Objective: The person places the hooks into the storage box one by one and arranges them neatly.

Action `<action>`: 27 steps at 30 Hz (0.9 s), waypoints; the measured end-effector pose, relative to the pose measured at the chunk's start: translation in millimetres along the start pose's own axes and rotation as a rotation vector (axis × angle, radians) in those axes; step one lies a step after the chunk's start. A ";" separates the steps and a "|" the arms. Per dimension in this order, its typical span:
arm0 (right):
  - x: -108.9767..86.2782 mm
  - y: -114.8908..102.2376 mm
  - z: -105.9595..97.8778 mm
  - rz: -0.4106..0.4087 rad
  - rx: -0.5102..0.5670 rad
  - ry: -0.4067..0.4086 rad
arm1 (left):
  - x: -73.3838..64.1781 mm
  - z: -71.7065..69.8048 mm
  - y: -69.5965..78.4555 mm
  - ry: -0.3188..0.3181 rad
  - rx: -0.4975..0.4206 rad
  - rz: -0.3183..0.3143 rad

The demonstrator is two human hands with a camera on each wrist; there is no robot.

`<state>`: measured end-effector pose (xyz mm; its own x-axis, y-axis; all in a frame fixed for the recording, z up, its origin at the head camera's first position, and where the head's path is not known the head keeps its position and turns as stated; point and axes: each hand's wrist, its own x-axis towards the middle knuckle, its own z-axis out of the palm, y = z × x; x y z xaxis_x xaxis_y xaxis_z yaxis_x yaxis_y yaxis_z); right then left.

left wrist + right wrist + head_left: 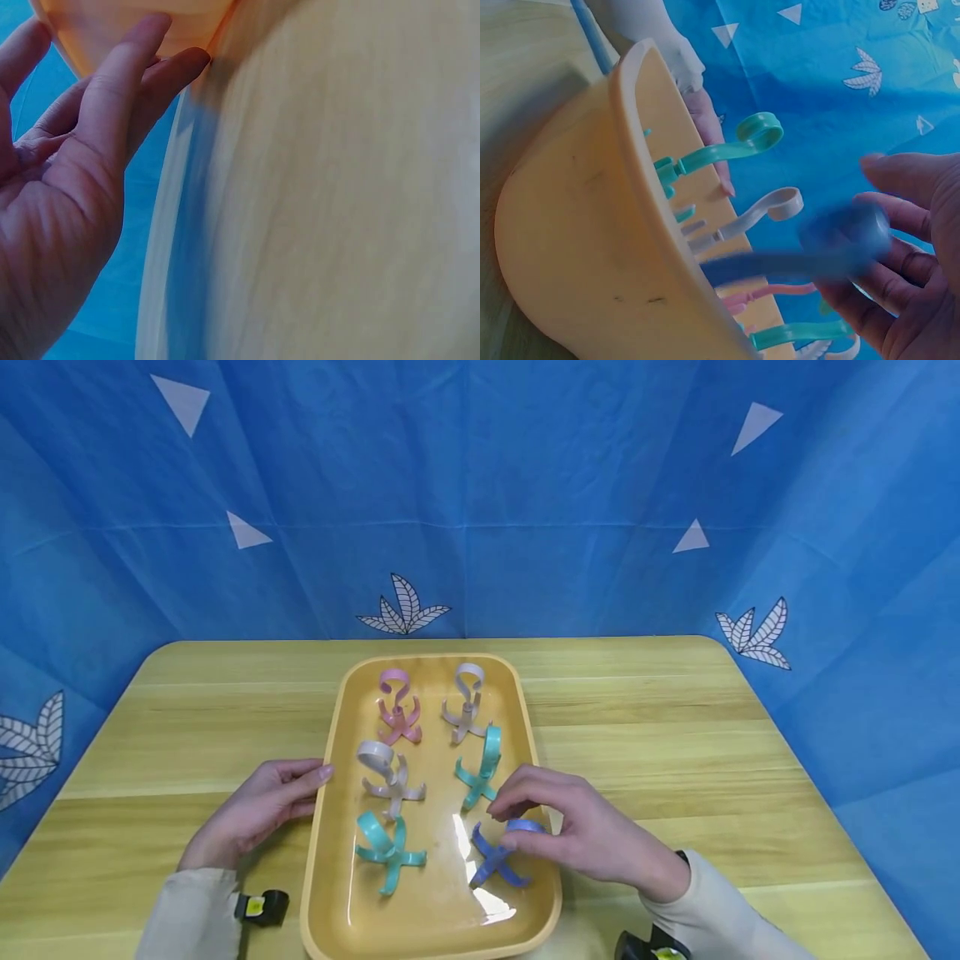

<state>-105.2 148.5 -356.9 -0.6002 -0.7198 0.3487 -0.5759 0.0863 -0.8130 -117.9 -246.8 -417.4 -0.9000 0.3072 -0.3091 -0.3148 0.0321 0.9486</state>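
A blue claw hook (495, 858) with several curved prongs sits at the near right inside the yellow tray (429, 935). My right hand (566, 827) is around its curled top, thumb and fingers spread apart. In the right wrist view the blue hook (780, 262) is blurred, its curl between my thumb and fingers. My left hand (262, 806) holds the tray's left side, thumb over the rim, and in the left wrist view its fingers (109, 105) lie against the outer wall. A teal claw hook (480, 777) stands just beyond my right fingertips.
Also in the tray stand a pink claw hook (399, 714), a pale grey one (467, 714) at the far right, a whitish one (393, 789) at mid left and another teal one (392, 853) at near left. The wooden table (675, 735) ends at a blue curtain (465, 485).
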 end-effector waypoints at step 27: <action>-0.1 8.9 -14.9 0.104 -0.062 0.081 | 1.4 -0.9 5.8 0.006 0.113 0.016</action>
<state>-118.5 159.6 -357.3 -0.6995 -0.6474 0.3027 -0.5401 0.2015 -0.8171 -121.3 -247.1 -412.3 -0.9067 0.3026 -0.2938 -0.2646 0.1344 0.9550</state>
